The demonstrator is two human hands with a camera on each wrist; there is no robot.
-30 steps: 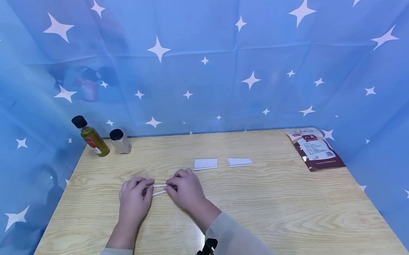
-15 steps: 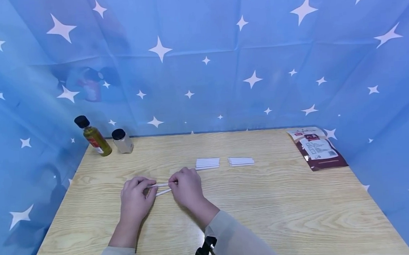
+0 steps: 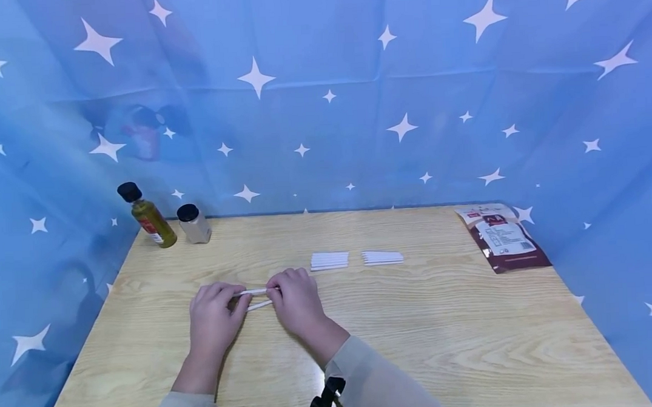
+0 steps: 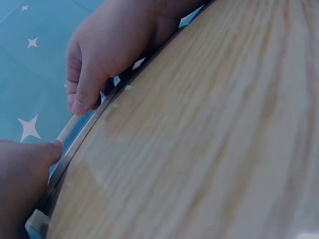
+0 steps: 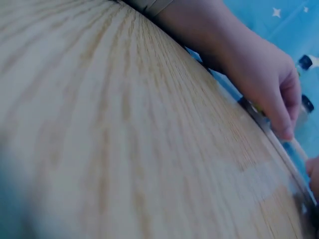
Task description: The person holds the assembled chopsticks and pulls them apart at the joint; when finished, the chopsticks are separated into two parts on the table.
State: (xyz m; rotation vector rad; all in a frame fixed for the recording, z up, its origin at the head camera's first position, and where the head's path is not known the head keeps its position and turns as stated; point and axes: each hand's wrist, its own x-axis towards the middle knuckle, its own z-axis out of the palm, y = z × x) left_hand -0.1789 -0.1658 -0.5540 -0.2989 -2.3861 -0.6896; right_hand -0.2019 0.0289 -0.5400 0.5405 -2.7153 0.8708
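Observation:
In the head view both hands are close together over the left-centre of the table, with a thin white stick [image 3: 255,291] stretched between them. My left hand [image 3: 213,311] pinches the stick's left part between thumb and fingers. The right hand [image 3: 297,299] pinches its other end; its fingertips partly hide it. A second thin white stick [image 3: 260,305] shows just below, slanting between the hands; whether either hand touches it I cannot tell. In the left wrist view the held stick [image 4: 67,128] appears raised off the tabletop. The right wrist view shows it too, a white stick [image 5: 299,149] between the hands.
Two neat rows of white sticks, a left row [image 3: 330,260] and a right row [image 3: 382,258], lie beyond the right hand. An oil bottle [image 3: 154,223] and a black-lidded jar [image 3: 194,226] stand back left. A brown-and-white pouch [image 3: 504,238] lies back right on the wooden table [image 3: 473,330].
Over the last second the right hand has moved slightly away from the left, showing more stick between them. The held stick now sits a little higher. The stick rows have not moved.

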